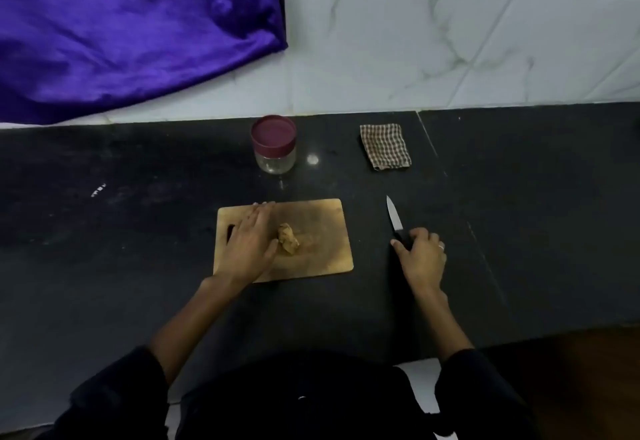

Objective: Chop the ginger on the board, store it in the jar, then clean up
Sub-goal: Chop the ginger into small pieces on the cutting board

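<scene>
A knobbly piece of ginger lies near the middle of a wooden cutting board on the dark counter. My left hand rests flat on the board's left part, fingers straight, thumb touching the ginger. Right of the board lies a knife with its blade pointing away. My right hand curls its fingers round the knife's black handle on the counter. A clear jar with a maroon lid stands behind the board, lid on.
A folded checked cloth lies at the back right of the counter. A purple fabric hangs over the tiled wall at the back left. The counter's front edge runs just before my body.
</scene>
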`<state>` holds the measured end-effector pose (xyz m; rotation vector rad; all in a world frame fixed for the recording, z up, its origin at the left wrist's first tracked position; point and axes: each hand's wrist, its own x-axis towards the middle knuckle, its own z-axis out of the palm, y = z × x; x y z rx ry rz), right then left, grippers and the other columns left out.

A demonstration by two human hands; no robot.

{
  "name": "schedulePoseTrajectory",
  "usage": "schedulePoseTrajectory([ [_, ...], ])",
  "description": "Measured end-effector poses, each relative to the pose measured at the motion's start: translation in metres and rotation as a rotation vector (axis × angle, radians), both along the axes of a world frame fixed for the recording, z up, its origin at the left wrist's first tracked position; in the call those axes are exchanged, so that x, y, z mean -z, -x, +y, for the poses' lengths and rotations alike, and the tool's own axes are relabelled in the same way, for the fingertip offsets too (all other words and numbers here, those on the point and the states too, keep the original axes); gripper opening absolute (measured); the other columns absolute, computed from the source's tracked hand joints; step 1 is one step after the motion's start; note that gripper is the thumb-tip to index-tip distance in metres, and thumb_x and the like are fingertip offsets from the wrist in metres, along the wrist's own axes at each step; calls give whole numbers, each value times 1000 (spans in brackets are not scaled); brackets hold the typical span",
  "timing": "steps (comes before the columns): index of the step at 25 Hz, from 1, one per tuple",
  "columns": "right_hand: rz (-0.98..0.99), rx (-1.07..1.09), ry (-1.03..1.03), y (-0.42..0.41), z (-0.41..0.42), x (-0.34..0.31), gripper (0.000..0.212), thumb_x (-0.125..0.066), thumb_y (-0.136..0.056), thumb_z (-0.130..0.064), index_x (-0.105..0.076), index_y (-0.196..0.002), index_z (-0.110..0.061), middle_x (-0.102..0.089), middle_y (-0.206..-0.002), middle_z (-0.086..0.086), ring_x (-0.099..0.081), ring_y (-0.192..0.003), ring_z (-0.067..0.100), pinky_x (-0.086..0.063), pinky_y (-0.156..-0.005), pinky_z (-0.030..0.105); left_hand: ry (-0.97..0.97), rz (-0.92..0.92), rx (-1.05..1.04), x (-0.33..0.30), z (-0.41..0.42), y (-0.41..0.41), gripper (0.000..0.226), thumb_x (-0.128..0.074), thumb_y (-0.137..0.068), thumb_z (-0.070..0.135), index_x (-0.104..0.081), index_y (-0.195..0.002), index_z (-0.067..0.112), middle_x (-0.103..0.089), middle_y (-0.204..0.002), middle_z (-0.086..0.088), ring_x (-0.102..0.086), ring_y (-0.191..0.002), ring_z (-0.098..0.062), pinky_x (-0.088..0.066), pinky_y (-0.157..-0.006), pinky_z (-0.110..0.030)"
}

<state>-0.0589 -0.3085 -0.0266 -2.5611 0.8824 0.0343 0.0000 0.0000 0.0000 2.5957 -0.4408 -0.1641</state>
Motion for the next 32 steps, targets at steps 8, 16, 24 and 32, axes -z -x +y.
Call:
schedulePoseTrajectory([
  [8, 0, -22, 7, 1, -2, -3, 35, -60, -97, -28, -57, -123, -5, -56, -126, 18, -50, -120, 37, -40, -100, 45, -4, 7, 17, 2, -11, 6, 66, -59, -87, 16, -28, -145, 15, -35, -150, -10, -27, -141, -25, -29, -112, -52],
  [16, -106, -95, -166, 9, -13, -11, 34, -60, -97, -27, -58, -123, -5, -57, -123, 14, -50, -118, 32, -41, -99, 41, -49, -44, -45, -8, -45, 18, 66, -58, -90, 14, -26, -147, 10, -29, -153, -13, -22, -143, -25, -18, -115, -43],
  [24, -74, -9, -917, 27, 21, -27, 8, -53, -99, -24, -60, -101, -21, -64, -91, -1, -58, -80, 11, -45, -65, 25, 36, 7, -163, 2, -37, 26, 64, -56, -87, 11, -29, -145, 11, -33, -147, -14, -34, -134, -32, -34, -110, -49],
  [32, -75, 33, -1141, 27, 96, -42, 9, -48, -100, -8, -56, -100, -7, -62, -76, 4, -59, -65, 12, -50, -57, 22, 127, 104, -92, 5, 14, 7, 61, -57, -86, 2, -37, -142, 10, -39, -145, -12, -40, -131, -27, -37, -108, -38],
])
